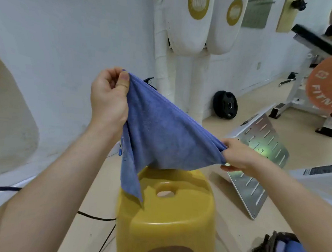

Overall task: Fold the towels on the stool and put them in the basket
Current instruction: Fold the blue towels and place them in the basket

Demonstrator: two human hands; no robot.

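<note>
A matt, napped cloth towel point(160, 133) hangs over a glossy, smooth plastic stool point(166, 220) beside a perforated shiny metal plate point(261, 152).

Two white padded bags point(187, 29), each bearing a round gold emblem point(198, 4), are hanging against the white wall point(69, 30), and a black weight plate point(225, 104) is leaning on that wall at floor level to their right. Further right, an orange plate point(331, 82) marked FITNESS is sitting on a white rack point(299, 95), with a black bench pad point(314, 39) angling above it. A slotted metal panel point(255, 191) is lying tilted on the pale floor point(233, 225), while a black cable point(96, 216) is trailing across it at lower left.
</note>
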